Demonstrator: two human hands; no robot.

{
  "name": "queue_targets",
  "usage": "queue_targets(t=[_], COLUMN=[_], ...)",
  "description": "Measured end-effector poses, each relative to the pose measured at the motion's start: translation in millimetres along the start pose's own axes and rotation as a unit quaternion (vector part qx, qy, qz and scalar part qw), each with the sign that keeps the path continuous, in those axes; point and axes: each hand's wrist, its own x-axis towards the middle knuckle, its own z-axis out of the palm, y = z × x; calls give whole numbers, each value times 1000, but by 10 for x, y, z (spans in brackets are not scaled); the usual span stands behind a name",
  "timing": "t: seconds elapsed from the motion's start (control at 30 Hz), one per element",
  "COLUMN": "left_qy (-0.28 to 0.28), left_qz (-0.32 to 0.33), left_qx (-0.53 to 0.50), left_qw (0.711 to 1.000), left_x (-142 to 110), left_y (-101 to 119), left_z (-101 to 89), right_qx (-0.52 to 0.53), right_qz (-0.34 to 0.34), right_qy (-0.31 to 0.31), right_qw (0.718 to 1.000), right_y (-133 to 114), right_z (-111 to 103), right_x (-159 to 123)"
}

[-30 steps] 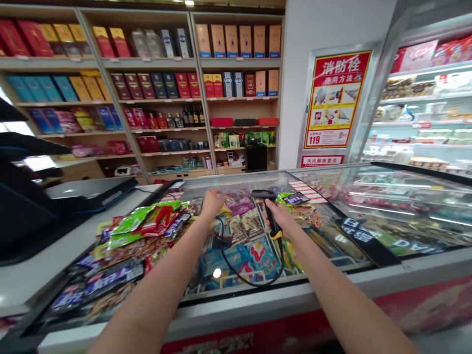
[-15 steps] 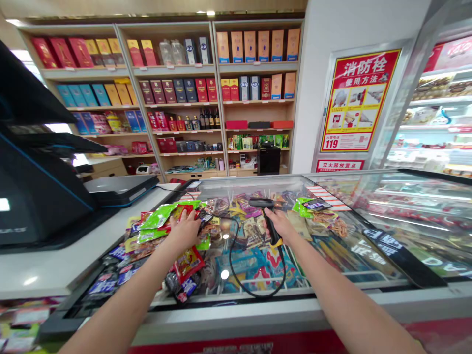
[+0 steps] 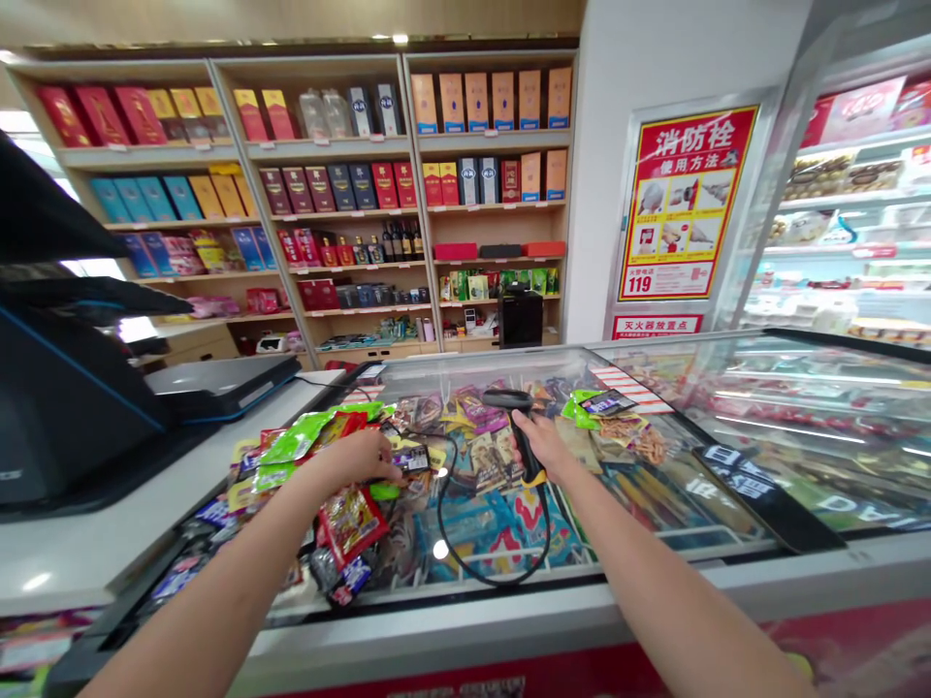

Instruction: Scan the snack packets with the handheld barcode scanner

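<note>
My right hand (image 3: 536,448) is wrapped round the handle of a black barcode scanner (image 3: 509,398) with a yellow base, held above the glass top. Its black cable (image 3: 445,523) loops down over the glass. On the left, my left hand (image 3: 364,458) is closed, fingers curled down at a small dark snack packet (image 3: 413,460); the fingertips are partly hidden. Beside that hand lies a pile of snack packets, with a bright green packet (image 3: 295,438) on top. Below the wrist, a red snack packet (image 3: 353,523) rests over dark purple packets (image 3: 352,580).
The glass-topped chest freezer (image 3: 501,562) spans the front. A smaller group of snack packets (image 3: 611,407) lies right of the scanner. A white counter (image 3: 210,475) with a black flat-topped device (image 3: 225,386) stands left. Shelves of boxes (image 3: 476,102) line the back.
My left hand has gone from spread over the pile to curled, and has shifted right and down. The dark packet beside it has moved right. My right hand still holds the scanner. The view has turned slightly.
</note>
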Motion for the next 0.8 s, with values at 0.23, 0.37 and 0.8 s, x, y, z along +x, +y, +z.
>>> queue_targets(t=[0.23,0.37,0.8], left_qy=[-31,11,296], left_qz=[-30,-8,-120], left_qx=[97,42,-578], left_qw=[994,999,751], left_x=[77,187,1313], left_y=[75,154,1045], left_z=[26,-19,865], right_qx=[11,11,-41], right_qz=[-9,-10,-19], right_qy=[-7,-4,10], right_qw=[1000,1000,999], right_y=[30,16,-85], right_z=[4,2,-230], right_x=[4,6,34])
